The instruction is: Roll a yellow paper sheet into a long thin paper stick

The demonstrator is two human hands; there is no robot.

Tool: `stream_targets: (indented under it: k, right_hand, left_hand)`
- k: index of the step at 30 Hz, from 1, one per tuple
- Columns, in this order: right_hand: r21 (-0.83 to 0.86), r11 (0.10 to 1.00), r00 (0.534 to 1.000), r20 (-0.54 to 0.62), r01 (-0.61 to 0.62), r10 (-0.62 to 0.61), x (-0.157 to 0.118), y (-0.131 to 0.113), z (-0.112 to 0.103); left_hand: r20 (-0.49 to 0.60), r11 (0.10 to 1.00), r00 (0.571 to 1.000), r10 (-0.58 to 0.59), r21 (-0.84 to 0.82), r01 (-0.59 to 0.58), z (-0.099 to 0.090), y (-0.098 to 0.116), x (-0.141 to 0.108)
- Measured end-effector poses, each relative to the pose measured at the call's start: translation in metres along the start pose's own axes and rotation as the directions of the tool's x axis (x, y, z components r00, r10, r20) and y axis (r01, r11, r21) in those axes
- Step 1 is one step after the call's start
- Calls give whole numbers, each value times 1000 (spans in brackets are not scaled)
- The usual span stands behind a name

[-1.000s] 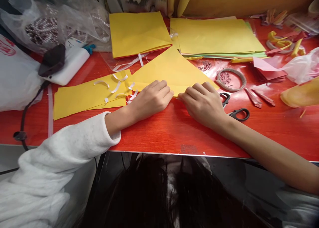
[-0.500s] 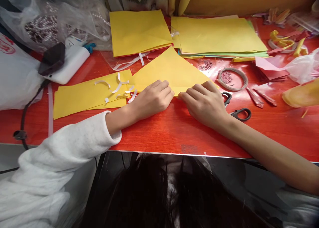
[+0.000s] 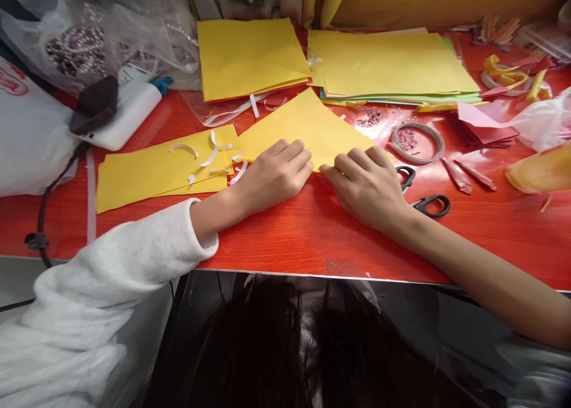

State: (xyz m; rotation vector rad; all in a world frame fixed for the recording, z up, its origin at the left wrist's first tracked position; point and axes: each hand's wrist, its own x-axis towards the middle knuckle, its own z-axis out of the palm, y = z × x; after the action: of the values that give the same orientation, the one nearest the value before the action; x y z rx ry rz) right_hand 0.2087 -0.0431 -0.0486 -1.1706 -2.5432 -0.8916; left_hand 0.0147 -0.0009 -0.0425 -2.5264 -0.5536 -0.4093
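A yellow sheet of paper (image 3: 312, 122) lies on the red table with one corner pointing away from me. Its near edge is turned up in a narrow fold. My left hand (image 3: 283, 170) is closed on that edge, fingers curled over it. Close beside it, my right hand (image 3: 368, 182) pinches the same edge farther right. Both thumbs are mostly hidden. Black-handled scissors (image 3: 430, 206) lie by my right hand, their blades partly covered. Left of my left hand, cut yellow sheets (image 3: 165, 167) carry several curled white paper scraps (image 3: 214, 149).
Two stacks of coloured paper, a left one (image 3: 250, 57) and a right one (image 3: 397, 63), lie at the back. A tape roll (image 3: 417, 141) and pink paper pieces (image 3: 484, 125) are to the right. A power bank (image 3: 127, 116) and plastic bags (image 3: 31, 134) stand left.
The paper's far corner has dropped slightly toward me as the near edge is rolled or folded a bit further. Both hands stay in nearly the same place.
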Motion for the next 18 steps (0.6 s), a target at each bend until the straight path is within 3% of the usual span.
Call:
stream_targets:
  k: [18]
  right_hand:
    - [33, 996, 997, -15, -77, 78, -2, 1, 2]
  left_hand:
    - [-12, 1000, 1000, 16, 15, -16, 3, -3, -1]
